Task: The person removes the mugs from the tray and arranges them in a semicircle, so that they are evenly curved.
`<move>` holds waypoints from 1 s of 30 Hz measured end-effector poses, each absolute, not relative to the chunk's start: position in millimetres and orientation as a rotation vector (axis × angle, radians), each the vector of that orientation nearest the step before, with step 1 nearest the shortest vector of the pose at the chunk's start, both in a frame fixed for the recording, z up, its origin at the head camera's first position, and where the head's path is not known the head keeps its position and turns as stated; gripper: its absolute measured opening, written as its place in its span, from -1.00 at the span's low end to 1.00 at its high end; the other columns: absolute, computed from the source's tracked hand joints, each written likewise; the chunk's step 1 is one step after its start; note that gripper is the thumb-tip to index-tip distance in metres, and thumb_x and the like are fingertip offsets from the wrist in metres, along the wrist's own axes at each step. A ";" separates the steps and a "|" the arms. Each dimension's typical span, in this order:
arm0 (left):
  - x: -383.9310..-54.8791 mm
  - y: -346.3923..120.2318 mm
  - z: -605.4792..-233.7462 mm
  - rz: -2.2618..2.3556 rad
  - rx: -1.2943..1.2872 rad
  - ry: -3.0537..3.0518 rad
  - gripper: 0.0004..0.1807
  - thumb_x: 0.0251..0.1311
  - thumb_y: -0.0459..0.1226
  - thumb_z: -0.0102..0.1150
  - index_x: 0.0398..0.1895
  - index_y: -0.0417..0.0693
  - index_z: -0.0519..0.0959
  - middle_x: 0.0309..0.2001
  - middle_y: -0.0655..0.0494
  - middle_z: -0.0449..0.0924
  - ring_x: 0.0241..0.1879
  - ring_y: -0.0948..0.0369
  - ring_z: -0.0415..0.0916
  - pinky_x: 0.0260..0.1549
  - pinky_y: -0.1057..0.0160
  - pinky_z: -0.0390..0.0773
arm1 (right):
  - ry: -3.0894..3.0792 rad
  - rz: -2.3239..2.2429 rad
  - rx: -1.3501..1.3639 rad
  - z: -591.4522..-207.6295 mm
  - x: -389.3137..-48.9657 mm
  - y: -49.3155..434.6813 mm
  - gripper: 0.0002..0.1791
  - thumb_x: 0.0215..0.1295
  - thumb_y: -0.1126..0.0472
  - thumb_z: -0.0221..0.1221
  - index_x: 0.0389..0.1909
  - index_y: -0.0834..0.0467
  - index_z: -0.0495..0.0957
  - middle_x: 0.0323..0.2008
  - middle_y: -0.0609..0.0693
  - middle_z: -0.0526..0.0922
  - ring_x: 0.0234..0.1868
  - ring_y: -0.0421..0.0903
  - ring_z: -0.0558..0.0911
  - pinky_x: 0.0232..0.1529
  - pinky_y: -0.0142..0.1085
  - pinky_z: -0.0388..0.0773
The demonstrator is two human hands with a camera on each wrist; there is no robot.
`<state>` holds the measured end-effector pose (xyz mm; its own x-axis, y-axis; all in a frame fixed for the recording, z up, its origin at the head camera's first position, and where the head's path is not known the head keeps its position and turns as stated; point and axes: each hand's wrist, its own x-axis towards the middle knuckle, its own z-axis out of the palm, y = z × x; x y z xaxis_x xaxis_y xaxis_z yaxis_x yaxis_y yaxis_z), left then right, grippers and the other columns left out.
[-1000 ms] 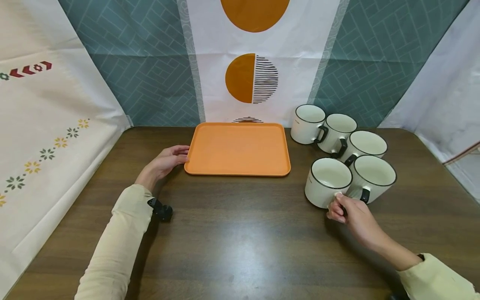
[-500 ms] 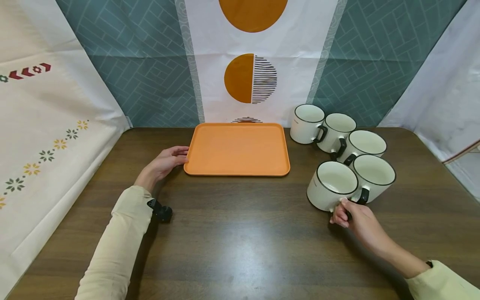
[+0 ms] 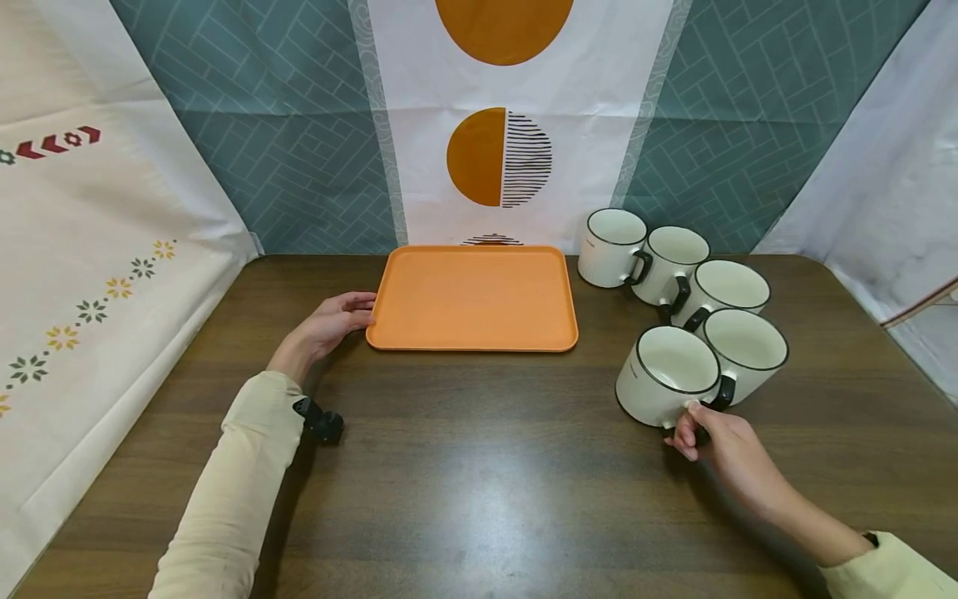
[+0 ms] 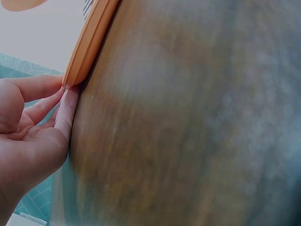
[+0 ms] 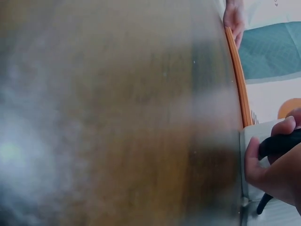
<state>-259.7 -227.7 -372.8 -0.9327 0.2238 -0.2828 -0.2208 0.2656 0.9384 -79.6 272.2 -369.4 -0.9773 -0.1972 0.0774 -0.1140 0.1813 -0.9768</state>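
A white enamel mug [image 3: 653,396] with a black rim sits nearest the front in a group of mugs at the right. My right hand [image 3: 729,457] grips its black handle [image 5: 280,145], thumb on top and fingers curled around it. The orange rectangular tray [image 3: 473,299] lies at the back centre of the table. At the tray's left edge, my left hand [image 3: 322,330] touches it with fingertips and thumb. The left wrist view shows the thumb [image 4: 69,106] low at the tray's corner and the index finger [image 4: 42,87] above, fairly straight.
Right behind the gripped mug stands another white mug [image 3: 748,337]. Farther back are three more: one mug [image 3: 729,281], a second mug [image 3: 674,249] and a third mug [image 3: 609,249] close to the tray. Cloth hangings [image 3: 299,166] border the brown table [image 3: 479,466].
My right hand has drawn the front mug slightly toward me and to the right, so it overlaps the mug behind more. The left hand and tray have stayed in place.
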 end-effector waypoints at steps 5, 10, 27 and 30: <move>-259.2 -227.3 -373.8 1.706 -0.004 2.192 -0.38 0.35 -0.49 -0.06 0.43 -0.39 0.04 0.34 -0.30 0.14 0.20 0.01 0.26 0.27 0.13 0.25 | 2.595 -1.724 -0.278 -364.7 -75.7 271.9 -0.49 0.58 0.23 -0.34 -0.51 0.38 0.40 -0.60 -0.01 0.44 -0.45 -0.14 0.48 -0.31 -0.45 0.41; -258.7 -227.2 -374.1 1.704 -0.003 2.191 -0.38 0.35 -0.48 -0.06 0.44 -0.38 0.05 0.34 -0.29 0.14 0.20 0.00 0.25 0.28 0.11 0.23 | 2.659 -1.649 -0.277 -363.8 -71.8 273.0 -0.49 0.58 0.22 -0.33 -0.49 0.35 0.45 -0.57 -0.04 0.50 -0.44 -0.16 0.49 -0.31 -0.42 0.36; -260.2 -226.9 -375.5 1.704 -0.005 2.192 -0.38 0.36 -0.45 -0.03 0.44 -0.38 0.04 0.35 -0.29 0.13 0.22 -0.01 0.24 0.29 0.08 0.21 | 3.108 -1.022 -0.072 -336.0 -59.7 279.6 -0.67 0.49 0.03 -0.02 -0.34 0.06 0.64 -0.45 -0.11 0.63 -0.45 -0.30 0.46 -0.46 -0.40 0.32; -260.4 -227.1 -374.8 1.703 -0.007 2.197 -0.37 0.36 -0.45 -0.04 0.44 -0.38 0.03 0.34 -0.30 0.13 0.23 -0.02 0.23 0.29 0.08 0.21 | 3.193 -0.966 -0.070 -326.8 -59.4 283.3 -0.73 0.45 0.06 0.03 -0.32 0.10 0.63 -0.53 -0.11 0.61 -0.54 -0.31 0.43 -0.55 -0.37 0.28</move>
<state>-260.4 -227.1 -374.8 -0.9354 0.2129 -0.2823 -0.2203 0.2737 0.9362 -59.4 283.3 -326.8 -0.9802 0.0161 0.1974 -0.0961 0.8330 -0.5448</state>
